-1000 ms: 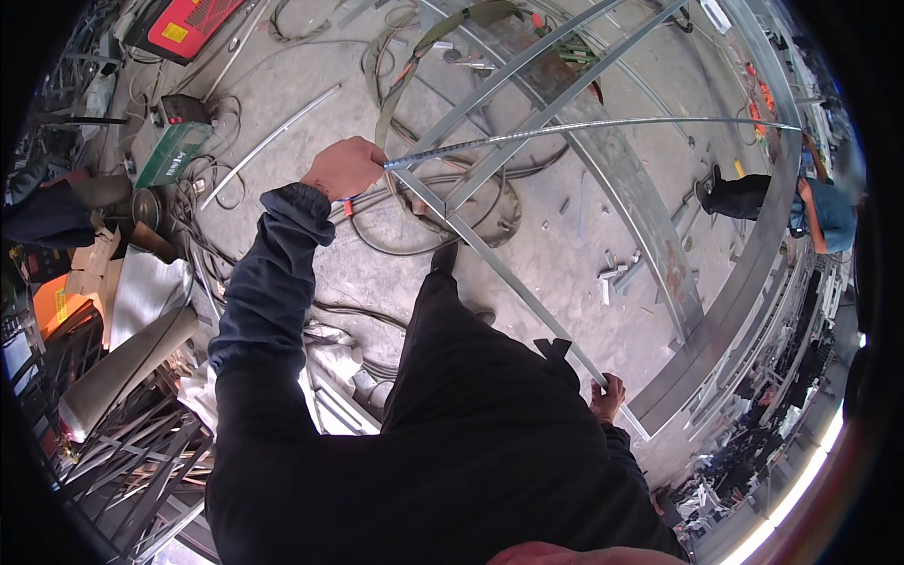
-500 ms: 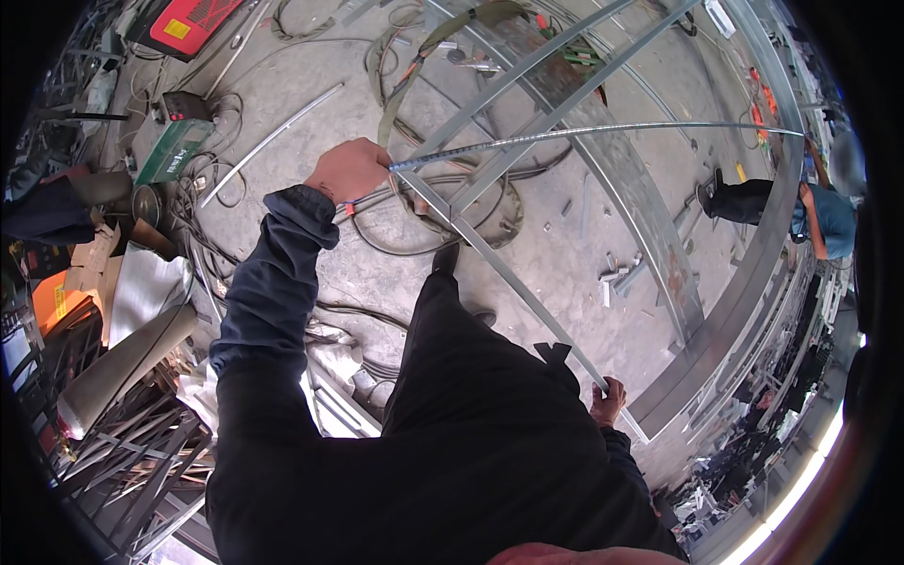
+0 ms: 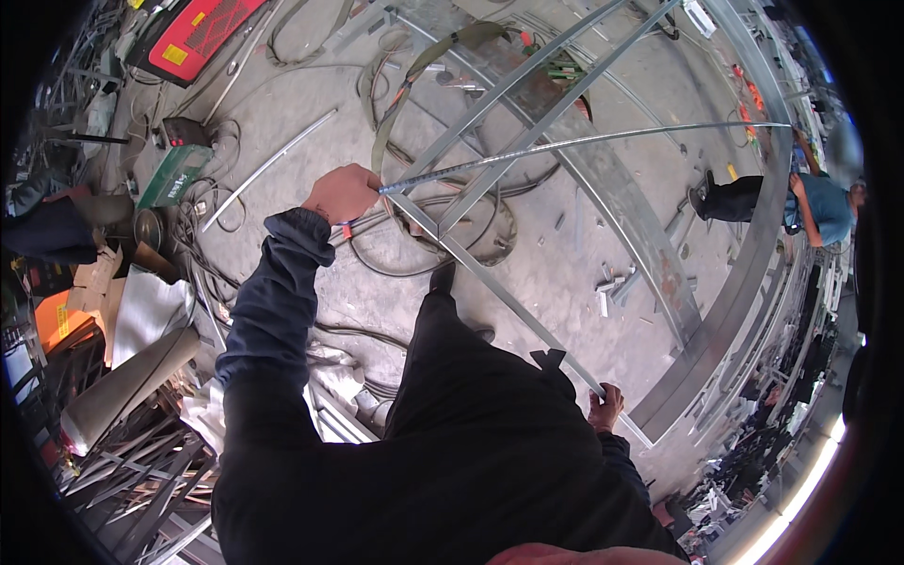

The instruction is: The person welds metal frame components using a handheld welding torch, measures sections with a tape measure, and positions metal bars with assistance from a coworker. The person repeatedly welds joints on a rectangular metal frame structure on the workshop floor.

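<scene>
My left hand [image 3: 344, 195] is closed around the near end of a tape measure, whose case is hidden in the fist. The thin blade [image 3: 584, 140] stretches rightward above a grey metal frame [image 3: 513, 304] to its far side, where a person in a blue shirt [image 3: 829, 212] has a hand near its end. At the frame's near right corner, my right hand [image 3: 607, 409] has its fingers curled round the edge bar. The left fist is beside the frame's left corner.
Cables [image 3: 386, 273] lie looped on the concrete floor below the frame. To the left are a red machine [image 3: 184, 47], a green box [image 3: 174, 176], cardboard [image 3: 97, 282] and a heap of metal strips [image 3: 132, 480]. Small metal offcuts [image 3: 610, 285] lie under the frame.
The view has shifted slightly, and my left hand with the tape's near end appears a little lower and further left. My right hand keeps its grip on the frame.
</scene>
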`<state>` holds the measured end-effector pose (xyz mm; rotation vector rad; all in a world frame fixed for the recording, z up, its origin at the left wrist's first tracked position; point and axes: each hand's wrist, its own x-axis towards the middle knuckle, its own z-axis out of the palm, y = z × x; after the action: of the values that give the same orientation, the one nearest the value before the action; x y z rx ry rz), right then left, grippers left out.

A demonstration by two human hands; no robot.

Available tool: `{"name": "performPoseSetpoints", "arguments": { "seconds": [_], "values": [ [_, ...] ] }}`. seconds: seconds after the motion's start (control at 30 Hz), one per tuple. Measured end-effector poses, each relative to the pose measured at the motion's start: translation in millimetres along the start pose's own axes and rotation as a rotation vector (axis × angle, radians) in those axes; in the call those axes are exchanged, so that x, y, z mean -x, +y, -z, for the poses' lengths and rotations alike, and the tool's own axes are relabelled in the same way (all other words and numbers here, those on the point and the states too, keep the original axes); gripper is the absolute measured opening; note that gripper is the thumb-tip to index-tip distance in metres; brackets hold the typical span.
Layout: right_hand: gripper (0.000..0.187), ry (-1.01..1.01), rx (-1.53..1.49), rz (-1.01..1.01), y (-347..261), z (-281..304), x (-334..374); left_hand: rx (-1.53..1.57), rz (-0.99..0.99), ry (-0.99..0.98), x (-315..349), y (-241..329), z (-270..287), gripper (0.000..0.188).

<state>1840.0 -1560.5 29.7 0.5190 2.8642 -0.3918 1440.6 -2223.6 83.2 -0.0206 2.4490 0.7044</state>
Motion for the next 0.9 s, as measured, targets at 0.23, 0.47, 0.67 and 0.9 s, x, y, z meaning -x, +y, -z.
{"name": "performPoseSetpoints", "arguments": {
  "seconds": [0.23,0.47,0.67,0.9],
  "values": [
    [0.029,0.050,0.012,-0.005,5.0,2.1,5.7,-0.088,-0.124,-0.027,-13.2,-17.0,-10.5,0.038],
    [0.039,0.000,-0.073,-0.061,0.2,14.2,8.8,-0.080,-0.158,-0.005,11.3,1.3,4.3,0.040],
    [0.083,-0.023,-0.288,0.062,-4.6,55.1,2.0,0.208,-0.118,-0.485,83.7,64.1,-9.6,0.032],
    [0.056,-0.169,-1.275,0.044,-31.8,96.9,-24.9,0.883,0.093,-0.766,179.2,246.7,-163.1,0.029]
  ]
}}
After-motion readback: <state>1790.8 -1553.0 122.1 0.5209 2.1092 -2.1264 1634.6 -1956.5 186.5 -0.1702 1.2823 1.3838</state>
